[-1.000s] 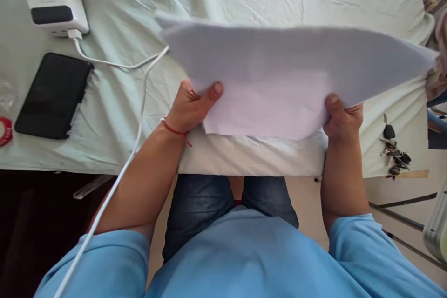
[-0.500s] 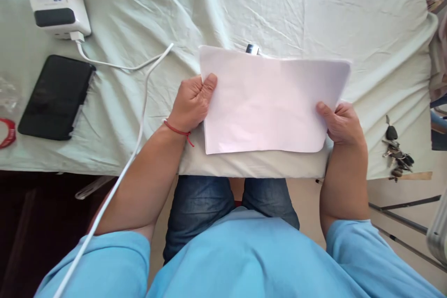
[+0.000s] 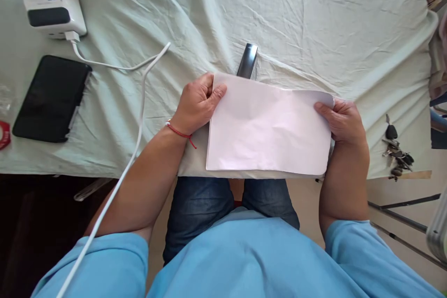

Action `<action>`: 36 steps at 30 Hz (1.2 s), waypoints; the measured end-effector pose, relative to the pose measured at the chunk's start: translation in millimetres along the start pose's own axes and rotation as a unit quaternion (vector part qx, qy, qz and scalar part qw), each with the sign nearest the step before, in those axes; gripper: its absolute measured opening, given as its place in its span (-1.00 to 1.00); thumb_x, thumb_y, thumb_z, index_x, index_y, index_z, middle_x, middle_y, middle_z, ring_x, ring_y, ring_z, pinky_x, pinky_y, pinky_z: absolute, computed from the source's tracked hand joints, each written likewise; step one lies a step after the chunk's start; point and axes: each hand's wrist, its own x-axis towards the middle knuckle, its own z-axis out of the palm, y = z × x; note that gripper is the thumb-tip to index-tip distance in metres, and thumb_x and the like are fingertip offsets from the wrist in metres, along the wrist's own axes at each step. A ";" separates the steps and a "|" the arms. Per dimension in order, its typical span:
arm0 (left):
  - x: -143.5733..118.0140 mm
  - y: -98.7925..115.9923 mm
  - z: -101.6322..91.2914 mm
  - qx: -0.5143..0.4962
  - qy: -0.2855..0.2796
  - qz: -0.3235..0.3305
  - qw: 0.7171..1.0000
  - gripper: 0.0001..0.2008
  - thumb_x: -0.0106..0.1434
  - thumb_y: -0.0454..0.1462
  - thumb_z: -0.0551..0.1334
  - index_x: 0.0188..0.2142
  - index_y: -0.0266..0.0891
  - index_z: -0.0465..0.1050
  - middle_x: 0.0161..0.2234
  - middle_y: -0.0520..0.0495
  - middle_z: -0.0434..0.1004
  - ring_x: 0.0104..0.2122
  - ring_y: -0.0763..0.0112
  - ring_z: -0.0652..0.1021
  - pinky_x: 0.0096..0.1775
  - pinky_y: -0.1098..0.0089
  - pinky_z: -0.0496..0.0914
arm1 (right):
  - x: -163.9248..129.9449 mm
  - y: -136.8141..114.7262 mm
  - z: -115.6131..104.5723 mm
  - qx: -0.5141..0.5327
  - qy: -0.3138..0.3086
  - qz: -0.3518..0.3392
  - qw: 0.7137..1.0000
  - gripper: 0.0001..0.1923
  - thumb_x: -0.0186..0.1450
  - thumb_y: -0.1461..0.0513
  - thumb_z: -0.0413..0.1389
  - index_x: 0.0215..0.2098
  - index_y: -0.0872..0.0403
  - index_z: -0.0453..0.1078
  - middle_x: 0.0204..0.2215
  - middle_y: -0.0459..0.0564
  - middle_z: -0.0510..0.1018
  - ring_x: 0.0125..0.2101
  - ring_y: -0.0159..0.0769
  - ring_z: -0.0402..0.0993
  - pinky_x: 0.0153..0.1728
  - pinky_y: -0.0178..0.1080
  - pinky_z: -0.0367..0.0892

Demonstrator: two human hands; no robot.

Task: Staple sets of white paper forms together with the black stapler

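White paper [image 3: 270,128], apparently more than one sheet, is stretched between my hands near the table's front edge. My left hand [image 3: 199,102] grips its upper left edge, thumb on top. At the upper right corner my right hand [image 3: 344,118] pinches it, also with the thumb on the upper face; the fingers beneath are partly hidden. Beyond the paper's top edge lies a dark, glossy, narrow object [image 3: 248,60], possibly a stapler, with its near end covered by the sheets.
A white power bank-like box [image 3: 52,0] with a white cable [image 3: 141,116] stands at the far left; the cable runs past my left arm. Nearer lies a black phone [image 3: 52,98], with a red item [image 3: 4,135] beside it. Keys [image 3: 396,151] rest at the right on the pale cloth [image 3: 331,18].
The paper has come closer to me and its top edge sits lower, baring more of the dark object. My right hand now holds it nearer the top corner.
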 end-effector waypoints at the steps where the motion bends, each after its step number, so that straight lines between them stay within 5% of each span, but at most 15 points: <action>1: 0.5 -1.8 0.3 0.006 0.010 -0.009 1.000 -0.67 0.61 0.06 0.41 0.07 -0.10 0.73 -0.40 0.04 0.51 -0.40 0.29 0.49 -0.32 0.29 0.41 | -1.5 -1.6 -1.3 -0.008 -0.004 0.014 1.000 -0.44 0.08 -0.25 0.78 -0.34 -0.12 0.72 -0.43 -0.01 0.75 -0.43 -0.07 0.69 -0.51 -0.07 0.59; 4: 0.7 -1.5 0.6 0.031 0.016 -0.024 0.999 -0.58 0.58 -0.10 0.39 0.33 -0.11 0.73 -0.37 0.04 0.64 -0.38 0.29 0.56 -0.25 0.30 0.51 | -5.0 -6.2 -2.0 -0.023 -0.007 0.047 0.999 -0.44 0.08 -0.25 0.77 -0.33 -0.10 0.74 -0.47 -0.01 0.71 -0.45 -0.07 0.67 -0.53 -0.08 0.55; 10: -1.2 12.8 0.5 0.070 -0.014 0.020 0.997 -0.65 0.59 -0.17 0.29 0.00 -0.22 0.91 0.01 -0.21 0.96 0.01 0.09 0.85 0.15 0.19 0.69 | -6.6 -13.0 7.9 -0.030 0.036 0.025 0.999 -0.39 0.14 -0.35 0.71 -0.33 -0.13 0.70 -0.49 -0.05 0.66 -0.46 -0.10 0.63 -0.49 -0.07 0.55; 15: -0.7 6.4 3.0 0.063 -0.001 -0.004 0.998 -0.67 0.56 -0.18 0.36 0.14 -0.15 0.88 -0.15 -0.13 0.89 -0.18 0.16 0.79 0.01 0.19 0.68 | -5.6 -13.7 8.3 -0.046 0.059 -0.048 0.996 -0.38 0.15 -0.38 0.69 -0.38 -0.13 0.69 -0.45 -0.07 0.67 -0.48 -0.23 0.48 -0.49 -0.13 0.41; 21: 0.9 4.6 5.8 0.026 0.027 -0.057 0.998 -0.43 0.44 -0.22 0.48 0.41 -0.21 0.69 -0.22 -0.02 0.84 -0.30 0.30 0.71 -0.12 0.31 0.65 | -3.7 -10.5 1.0 -0.053 0.089 -0.041 0.994 -0.50 0.23 -0.26 0.67 -0.38 -0.13 0.70 -0.46 -0.10 0.63 -0.48 -0.24 0.43 -0.49 -0.15 0.35; 25: 1.2 13.9 3.9 0.010 0.021 -0.096 0.995 -0.59 0.40 -0.22 0.56 0.21 -0.18 0.74 -0.32 0.03 0.81 -0.33 0.29 0.71 -0.09 0.28 0.66 | -4.5 -11.1 1.5 -0.041 0.117 -0.044 0.991 -0.55 0.18 -0.19 0.68 -0.40 -0.11 0.71 -0.47 -0.12 0.62 -0.49 -0.30 0.37 -0.50 -0.19 0.29; 31: 2.4 32.3 -0.5 -0.009 -0.010 -0.175 0.984 -0.86 0.30 -0.25 0.59 -0.17 -0.17 0.77 -0.43 0.04 0.71 -0.44 0.38 0.55 -0.30 0.33 0.51 | -4.3 -10.6 2.1 -0.036 0.130 -0.042 0.990 -0.54 0.15 -0.20 0.67 -0.37 -0.11 0.70 -0.45 -0.12 0.65 -0.49 -0.29 0.36 -0.51 -0.20 0.29; 36: 3.2 33.2 0.7 -0.015 -0.017 -0.183 0.983 -0.93 0.29 -0.23 0.53 -0.25 -0.15 0.75 -0.44 0.01 0.68 -0.48 0.37 0.51 -0.38 0.31 0.46 | -4.2 -11.2 0.9 -0.054 0.119 -0.028 0.991 -0.50 0.15 -0.24 0.66 -0.41 -0.15 0.62 -0.47 -0.08 0.63 -0.46 -0.20 0.37 -0.50 -0.16 0.26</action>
